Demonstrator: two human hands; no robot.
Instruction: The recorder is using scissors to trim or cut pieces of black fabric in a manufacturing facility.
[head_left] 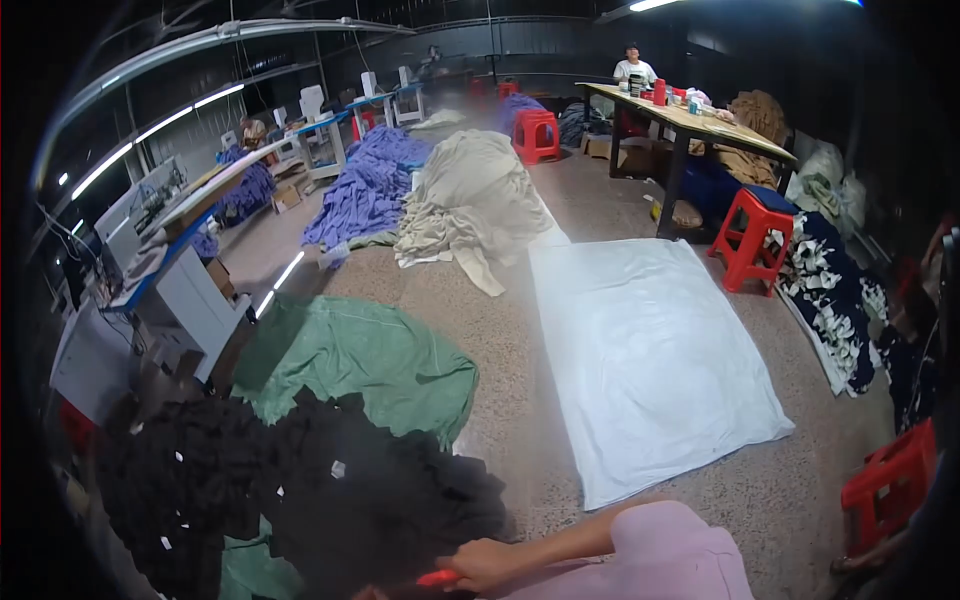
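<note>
My right hand (pixel 482 564) reaches in from the lower edge under a pink sleeve, fingers closed round a small red object (pixel 437 578). Only a bit of the red shows, so its kind cannot be made out. At the very bottom edge, a sliver of skin, apparently my left hand (pixel 370 593), is cut off by the frame and its fingers are hidden. Just beyond both hands lies a heap of black garments (pixel 390 500) with small white tags. It rests partly on a green sheet (pixel 370 350).
A large white sheet (pixel 660 370) covers floor ahead to the right. Beige cloth (pixel 475 185) and purple cloth (pixel 370 185) are piled beyond. Red stools (pixel 750 240) stand near a long table (pixel 700 122), where a person (pixel 634 70) sits. Sewing machines (pixel 150 210) line the left.
</note>
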